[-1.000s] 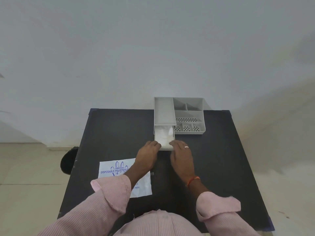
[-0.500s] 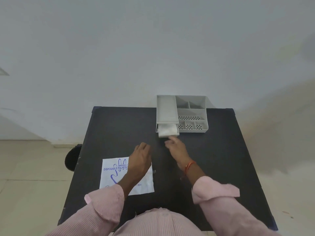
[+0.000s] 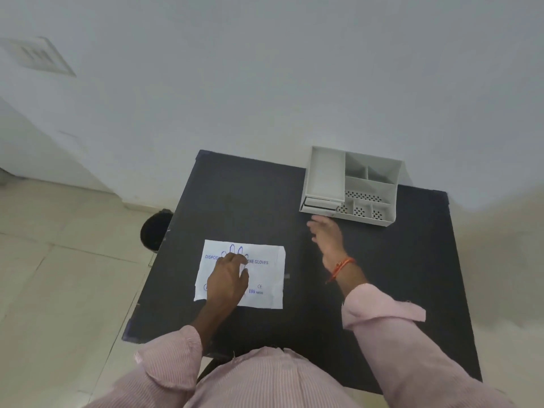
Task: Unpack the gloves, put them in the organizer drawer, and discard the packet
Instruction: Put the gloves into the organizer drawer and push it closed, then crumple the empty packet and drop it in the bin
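The white glove packet (image 3: 265,278) with blue print lies flat on the black table (image 3: 397,260), at its left side. My left hand (image 3: 228,278) rests on top of the packet, fingers curled down onto it. The grey organizer (image 3: 353,184) stands at the table's far edge; its drawer (image 3: 321,203) at the front left is pushed in, and the gloves are hidden inside. My right hand (image 3: 326,234) hovers open just in front of the drawer, not touching it, holding nothing.
A dark round bin (image 3: 154,229) stands on the tiled floor at the table's left edge. A pale wall runs behind the table. The organizer's open top compartments look empty.
The drawer with the gloves has gone from pulled out to pushed in. My left hand moved back left onto the packet. My right hand drew away from the drawer. The view turned left.
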